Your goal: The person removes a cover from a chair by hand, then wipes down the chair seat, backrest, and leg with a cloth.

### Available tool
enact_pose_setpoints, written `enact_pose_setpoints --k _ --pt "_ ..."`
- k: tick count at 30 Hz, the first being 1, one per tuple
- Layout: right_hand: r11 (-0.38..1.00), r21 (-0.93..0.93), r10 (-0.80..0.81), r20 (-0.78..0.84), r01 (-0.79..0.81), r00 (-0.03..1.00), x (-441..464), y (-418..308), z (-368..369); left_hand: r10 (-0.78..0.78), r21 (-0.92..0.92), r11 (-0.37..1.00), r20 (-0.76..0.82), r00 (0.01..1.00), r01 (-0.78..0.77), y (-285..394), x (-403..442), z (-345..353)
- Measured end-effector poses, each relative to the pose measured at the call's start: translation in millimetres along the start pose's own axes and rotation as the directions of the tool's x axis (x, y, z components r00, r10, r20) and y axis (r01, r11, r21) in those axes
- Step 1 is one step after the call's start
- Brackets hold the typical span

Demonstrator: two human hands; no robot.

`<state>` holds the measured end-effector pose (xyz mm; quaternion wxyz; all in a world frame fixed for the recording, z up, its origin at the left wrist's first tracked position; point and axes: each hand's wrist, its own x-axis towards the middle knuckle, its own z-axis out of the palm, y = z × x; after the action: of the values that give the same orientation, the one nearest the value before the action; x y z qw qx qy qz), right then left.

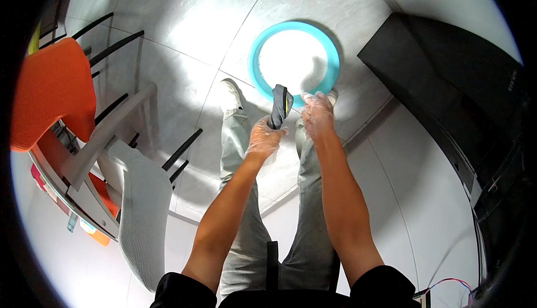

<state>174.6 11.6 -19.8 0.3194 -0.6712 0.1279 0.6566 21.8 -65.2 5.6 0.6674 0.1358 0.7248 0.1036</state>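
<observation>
My left hand, in a clear plastic glove, is closed around the lower end of a dark grey, elongated fabric item. A black and yellow patch shows along its right side; its exact kind is unclear. My right hand, gloved the same way, is beside it with the fingers curled together near the basin's front rim. Whatever those fingers may hold is hidden. Just beyond both hands, a light blue round basin sits on the floor, with a bright white, foamy-looking surface inside.
Grey tiles cover the floor. To the left stand an orange chair and a grey mesh chair, their dark legs reaching inward. A large black cabinet-like object takes up the right side. My white shoes are close to the basin.
</observation>
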Motion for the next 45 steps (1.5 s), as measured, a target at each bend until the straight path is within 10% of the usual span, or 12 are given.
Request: enact_pose_setpoints --k 29,33,36,38,40,45 --pt "0.996 0.049 0.086 -0.167 -0.079 0.982 -104.4 -31.6 4.1 -0.111 -0.152 0.981 0.049 0.993 0.117 89.1 -123.3 -8.7" --pt "0.958 0.286 0.007 0.085 -0.031 0.996 -141.0 -29.5 -12.8 -0.067 -0.191 0.978 0.063 0.996 0.078 107.3 -171.4 -22.0" --pt "0.994 0.105 0.013 -0.02 -0.011 1.0 -139.8 -24.1 -28.1 -0.038 -0.211 0.976 0.086 0.996 0.056 123.4 -206.0 -30.0" --pt "0.885 -0.36 -0.25 0.167 0.295 0.954 -126.3 -5.9 -58.1 -0.04 -0.148 0.988 0.06 0.997 0.049 131.6 -226.9 -36.3" --pt "0.993 0.035 -0.115 0.249 0.11 0.962 -219.2 -47.7 -21.9 -0.053 -0.058 0.997 0.031 0.998 0.055 148.5 -249.6 -41.5" --pt "0.978 -0.153 -0.084 0.331 0.141 0.94 -288.7 -78.4 -1.8 0.085 0.072 0.994 -0.052 0.995 -0.081 166.1 -280.8 -63.8"
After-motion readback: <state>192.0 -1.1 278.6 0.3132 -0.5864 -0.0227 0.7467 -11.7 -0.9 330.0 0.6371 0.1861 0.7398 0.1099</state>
